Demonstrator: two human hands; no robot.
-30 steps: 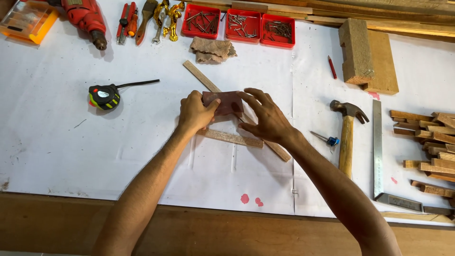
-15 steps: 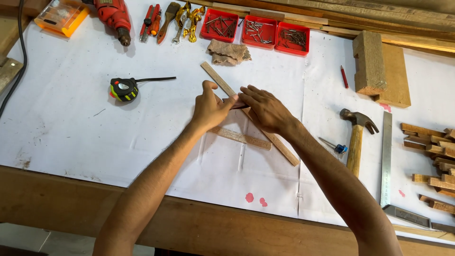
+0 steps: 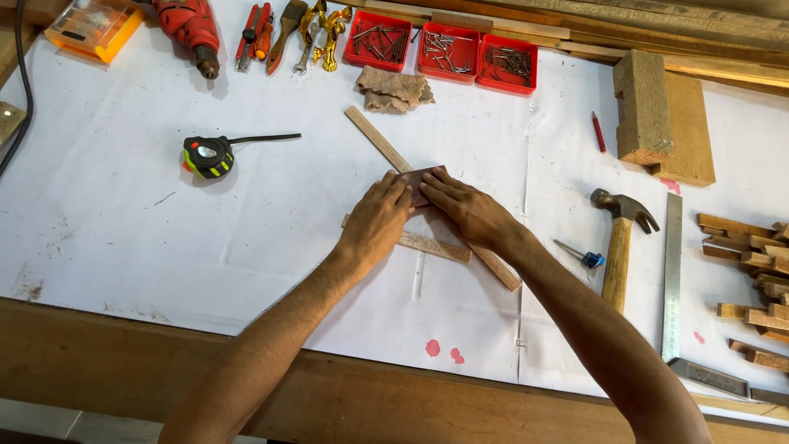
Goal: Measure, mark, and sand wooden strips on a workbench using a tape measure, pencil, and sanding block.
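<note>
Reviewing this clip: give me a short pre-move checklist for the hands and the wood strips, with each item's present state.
1. Both hands on the work: ok. The left hand and right hand press on a small dark piece.
2. Dark piece sits on the long wood strip: ok, it lies over the strip.
3. Short wood strip crosses the long one: cannot tell, the hands hide the crossing.
4. Hammer within reach: ok, it lies just beside the right forearm.
5. Tape measure clear of the strips: ok, it lies apart on the person's left.
</note>
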